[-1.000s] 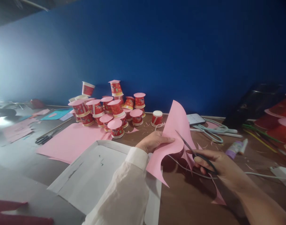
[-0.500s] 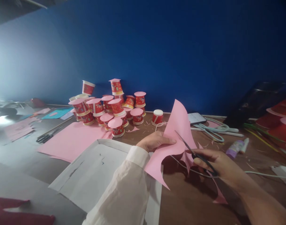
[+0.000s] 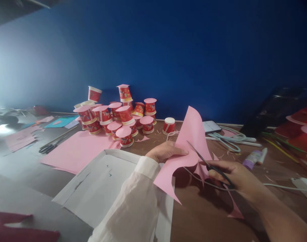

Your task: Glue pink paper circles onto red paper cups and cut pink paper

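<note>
My left hand (image 3: 167,152) pinches a curved sheet of pink paper (image 3: 191,127), thumb on the near face, fingers partly hidden behind it. The sheet stands bent upright, with a scalloped cut along its lower edge. My right hand (image 3: 230,173) is closed around the dark handles of scissors (image 3: 199,155). A scissor blade lies across the pink paper, just right of my left thumb. Below the scissors, a curved pink offcut (image 3: 236,210) trails down over the brown table (image 3: 199,218).
Red paper cups (image 3: 124,116) topped with pink discs stand stacked by the blue wall. Pink sheets (image 3: 75,153) and a white box lid (image 3: 100,188) lie left. A phone (image 3: 211,126), coiled cable (image 3: 231,137) and glue stick (image 3: 251,159) are at right. More scissors (image 3: 49,147) lie far left.
Almost nothing differs. The pink sheet and the scissors have shifted very slightly to the left; both hands keep their holds.
</note>
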Tool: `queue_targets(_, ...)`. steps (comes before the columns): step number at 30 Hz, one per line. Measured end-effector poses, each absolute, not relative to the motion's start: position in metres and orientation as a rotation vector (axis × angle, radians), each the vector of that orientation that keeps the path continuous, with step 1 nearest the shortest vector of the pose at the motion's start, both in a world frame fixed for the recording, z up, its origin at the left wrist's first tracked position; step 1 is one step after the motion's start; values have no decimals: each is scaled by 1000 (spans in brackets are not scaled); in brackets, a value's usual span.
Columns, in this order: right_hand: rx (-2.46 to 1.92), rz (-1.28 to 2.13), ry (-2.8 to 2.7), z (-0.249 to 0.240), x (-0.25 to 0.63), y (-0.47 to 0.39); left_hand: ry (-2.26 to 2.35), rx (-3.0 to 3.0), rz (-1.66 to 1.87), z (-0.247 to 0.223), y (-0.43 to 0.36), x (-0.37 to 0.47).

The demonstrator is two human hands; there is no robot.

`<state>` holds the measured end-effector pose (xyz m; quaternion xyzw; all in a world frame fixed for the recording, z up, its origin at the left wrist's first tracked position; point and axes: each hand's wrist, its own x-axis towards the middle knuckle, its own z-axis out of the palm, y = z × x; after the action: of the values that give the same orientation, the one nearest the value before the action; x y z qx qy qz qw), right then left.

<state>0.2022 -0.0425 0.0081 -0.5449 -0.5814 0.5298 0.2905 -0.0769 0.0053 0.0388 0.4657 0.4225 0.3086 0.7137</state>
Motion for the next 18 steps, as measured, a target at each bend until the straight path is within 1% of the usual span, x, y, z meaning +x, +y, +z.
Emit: queue_targets(18, -1416, 1356, -1605, 7, 203, -40, 894, 1079, 665, 31, 9, -82)
